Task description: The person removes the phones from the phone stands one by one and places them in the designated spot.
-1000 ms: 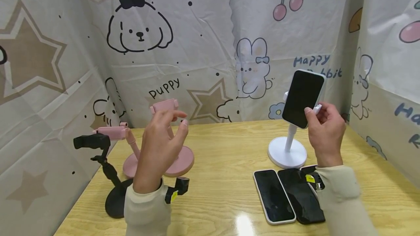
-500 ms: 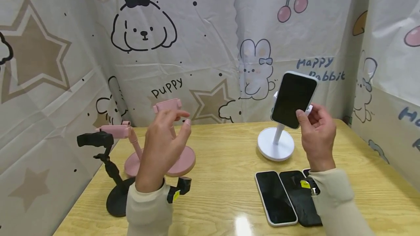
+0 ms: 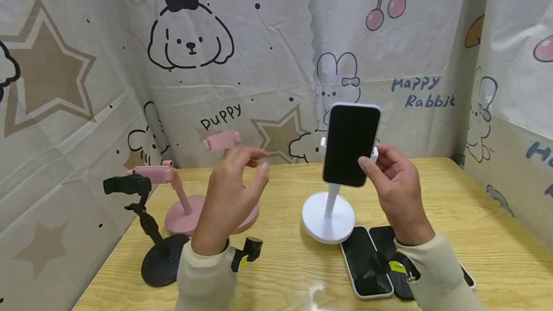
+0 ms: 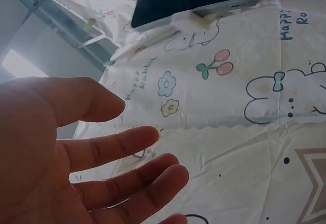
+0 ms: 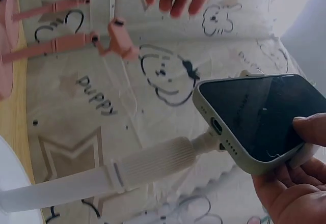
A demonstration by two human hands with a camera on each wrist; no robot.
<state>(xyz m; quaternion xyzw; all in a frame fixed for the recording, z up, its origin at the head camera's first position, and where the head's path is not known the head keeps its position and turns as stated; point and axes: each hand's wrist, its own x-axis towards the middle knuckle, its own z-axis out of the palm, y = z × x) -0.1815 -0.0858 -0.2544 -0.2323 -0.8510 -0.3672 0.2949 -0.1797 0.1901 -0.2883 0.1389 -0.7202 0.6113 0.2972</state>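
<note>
A smartphone (image 3: pixel 352 145) with a pale case and dark screen sits upright in the clamp of a white phone stand (image 3: pixel 328 220). My right hand (image 3: pixel 399 191) pinches the phone at its lower right edge, thumb on the screen and fingers behind by the clamp. In the right wrist view the thumb (image 5: pixel 310 128) presses on the glass of the phone (image 5: pixel 265 112), above the stand's ribbed post (image 5: pixel 153 163). My left hand (image 3: pixel 233 196) hovers left of the stand, fingers loosely bent, holding nothing. The left wrist view shows its fingers (image 4: pixel 122 145) spread apart from the phone (image 4: pixel 196 2).
Two pink phone stands (image 3: pixel 183 215) and a black phone stand (image 3: pixel 160 260) stand at the left. Several phones (image 3: pixel 367 265) lie side by side at the front right, partly under my right sleeve; the white base overlaps one's corner in view. A printed cloth (image 3: pixel 276 61) encloses the wooden table (image 3: pixel 281 282).
My right hand has brought the phone and white stand leftward and nearer, and the phone has turned more upright. My left hand has shifted slightly right, still holding nothing.
</note>
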